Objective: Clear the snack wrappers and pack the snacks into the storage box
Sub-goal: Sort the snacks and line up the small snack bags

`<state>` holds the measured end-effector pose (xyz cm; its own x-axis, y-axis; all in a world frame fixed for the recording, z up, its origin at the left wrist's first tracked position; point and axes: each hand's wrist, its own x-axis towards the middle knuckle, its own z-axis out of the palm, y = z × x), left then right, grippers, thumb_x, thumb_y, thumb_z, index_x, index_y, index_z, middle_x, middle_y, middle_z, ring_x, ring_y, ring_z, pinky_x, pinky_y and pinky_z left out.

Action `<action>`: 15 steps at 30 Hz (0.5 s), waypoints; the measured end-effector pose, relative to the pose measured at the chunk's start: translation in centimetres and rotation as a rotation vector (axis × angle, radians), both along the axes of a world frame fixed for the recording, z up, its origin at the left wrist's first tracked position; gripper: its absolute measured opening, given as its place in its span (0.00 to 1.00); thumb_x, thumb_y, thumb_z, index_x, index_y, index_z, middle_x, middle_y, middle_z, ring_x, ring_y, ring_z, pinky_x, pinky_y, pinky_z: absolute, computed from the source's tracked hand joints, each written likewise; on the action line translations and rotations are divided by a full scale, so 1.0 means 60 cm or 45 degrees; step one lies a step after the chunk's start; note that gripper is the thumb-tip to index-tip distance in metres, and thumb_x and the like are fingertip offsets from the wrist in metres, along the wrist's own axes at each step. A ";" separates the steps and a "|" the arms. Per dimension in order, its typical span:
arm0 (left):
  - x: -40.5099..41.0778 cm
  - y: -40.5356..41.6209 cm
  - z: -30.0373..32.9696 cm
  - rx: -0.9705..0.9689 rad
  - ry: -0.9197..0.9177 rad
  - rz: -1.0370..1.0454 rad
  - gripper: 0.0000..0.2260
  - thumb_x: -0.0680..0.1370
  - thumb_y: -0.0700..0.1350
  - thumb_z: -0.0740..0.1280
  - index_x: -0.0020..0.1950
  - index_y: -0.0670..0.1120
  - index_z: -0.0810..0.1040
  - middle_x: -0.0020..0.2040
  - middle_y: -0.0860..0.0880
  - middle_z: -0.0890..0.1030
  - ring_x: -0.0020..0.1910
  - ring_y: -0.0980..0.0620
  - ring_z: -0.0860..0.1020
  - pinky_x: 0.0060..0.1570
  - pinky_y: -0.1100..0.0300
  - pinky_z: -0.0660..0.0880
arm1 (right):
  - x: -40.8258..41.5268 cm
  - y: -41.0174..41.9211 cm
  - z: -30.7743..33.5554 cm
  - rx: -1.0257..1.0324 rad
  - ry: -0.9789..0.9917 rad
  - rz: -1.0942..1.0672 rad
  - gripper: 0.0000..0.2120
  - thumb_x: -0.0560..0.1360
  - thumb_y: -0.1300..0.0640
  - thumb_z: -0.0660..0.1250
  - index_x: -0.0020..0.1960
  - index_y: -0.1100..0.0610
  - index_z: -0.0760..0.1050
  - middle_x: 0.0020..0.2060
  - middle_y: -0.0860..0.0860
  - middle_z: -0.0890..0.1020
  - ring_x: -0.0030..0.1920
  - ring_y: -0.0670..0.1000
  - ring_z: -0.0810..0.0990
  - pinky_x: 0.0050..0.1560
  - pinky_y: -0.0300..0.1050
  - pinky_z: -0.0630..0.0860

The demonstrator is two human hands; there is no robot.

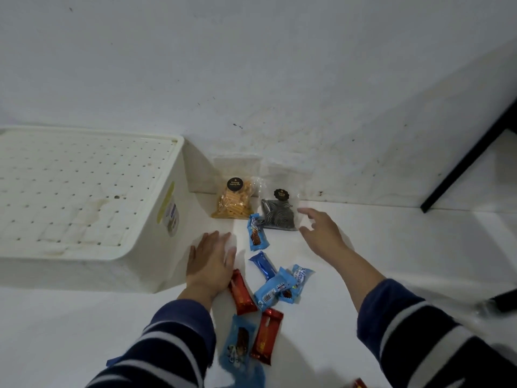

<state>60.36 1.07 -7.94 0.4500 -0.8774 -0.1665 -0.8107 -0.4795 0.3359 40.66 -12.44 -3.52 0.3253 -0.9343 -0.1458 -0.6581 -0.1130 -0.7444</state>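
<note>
A white storage box (156,256) with its dotted lid (84,189) on sits at the left. Against the wall lean a clear bag of yellow chips (233,203) and a clear bag of dark striped snacks (279,214). Several small blue wrappers (256,233) and red wrappers (242,292) lie scattered on the white floor between my arms. My left hand (211,261) lies flat and open on the floor beside the box, touching a red wrapper. My right hand (321,231) hovers open just right of the dark snack bag, holding nothing.
A white wall (251,79) rises right behind the bags. A black furniture leg (464,163) slants down at the right, with a dark foot (503,301) lower right. Another red wrapper (358,383) peeks in at the bottom edge.
</note>
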 end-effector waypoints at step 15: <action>-0.402 0.026 0.056 -0.172 0.215 -0.611 0.28 0.77 0.61 0.61 0.74 0.52 0.61 0.76 0.51 0.60 0.75 0.52 0.57 0.74 0.54 0.57 | -0.335 0.155 0.082 0.078 0.390 -0.096 0.16 0.77 0.60 0.62 0.63 0.50 0.75 0.63 0.51 0.73 0.63 0.52 0.73 0.58 0.41 0.71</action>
<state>36.22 2.60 -4.57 -0.0314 -0.9968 -0.0733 -0.8576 -0.0107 0.5141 20.58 -3.15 1.37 0.1878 -0.9405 -0.2831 -0.8575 -0.0164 -0.5143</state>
